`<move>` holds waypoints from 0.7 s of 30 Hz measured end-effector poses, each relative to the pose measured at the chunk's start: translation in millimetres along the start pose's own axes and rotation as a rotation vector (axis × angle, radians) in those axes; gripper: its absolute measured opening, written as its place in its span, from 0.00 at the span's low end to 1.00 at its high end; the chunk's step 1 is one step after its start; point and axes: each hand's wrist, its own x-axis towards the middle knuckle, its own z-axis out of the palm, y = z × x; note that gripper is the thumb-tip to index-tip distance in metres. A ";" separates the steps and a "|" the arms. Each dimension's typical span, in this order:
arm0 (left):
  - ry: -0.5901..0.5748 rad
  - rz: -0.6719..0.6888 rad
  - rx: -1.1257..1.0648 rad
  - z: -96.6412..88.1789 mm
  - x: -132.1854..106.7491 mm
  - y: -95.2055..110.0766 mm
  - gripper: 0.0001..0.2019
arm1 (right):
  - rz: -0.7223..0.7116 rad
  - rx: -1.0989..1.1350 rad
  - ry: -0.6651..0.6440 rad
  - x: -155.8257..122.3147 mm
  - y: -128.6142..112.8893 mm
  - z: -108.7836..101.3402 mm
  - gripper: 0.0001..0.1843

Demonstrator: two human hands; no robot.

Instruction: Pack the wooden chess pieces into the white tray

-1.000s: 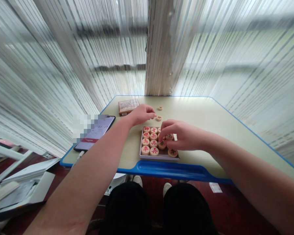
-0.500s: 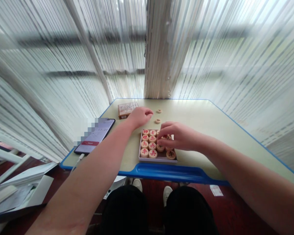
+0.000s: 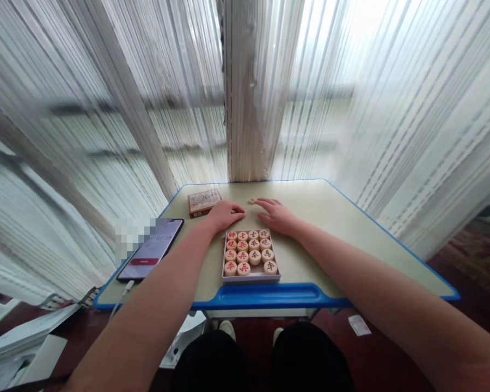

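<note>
A shallow box tray (image 3: 251,277) of round wooden Chinese chess pieces (image 3: 242,245) sits near the table's front edge. Red characters mark the left columns and black ones the right. The front row has one gap, third from the left. Beyond the tray, my right hand (image 3: 280,216) lies low over the table with fingers stretched and apart, its fingertips beside a loose chess piece (image 3: 251,201). My left hand (image 3: 226,214) rests to the left of it, fingers loosely bent with a gap at the thumb and nothing visible in them. The right hand may cover another loose piece.
A printed cardboard box (image 3: 203,202) lies behind my left hand. At the table's left edge is a phone (image 3: 153,253) with a white cable (image 3: 124,294). A blue groove (image 3: 267,294) runs along the front edge. Pale curtains (image 3: 330,125) hang beyond the table.
My right hand has left the tray and reached forward to the loose pieces, its fingers straightening. The back-right pieces in the tray are uncovered. The camera view has shifted.
</note>
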 end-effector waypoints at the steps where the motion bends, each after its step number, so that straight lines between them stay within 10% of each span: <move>1: 0.003 0.010 0.020 0.2 0.5 -1.3 0.14 | -0.003 -0.011 -0.021 0.0 -0.3 0.6 0.25; 21: 0.039 -0.073 -0.167 4.5 -0.6 -7.2 0.15 | 0.129 -0.163 0.008 16.8 -4.9 9.4 0.20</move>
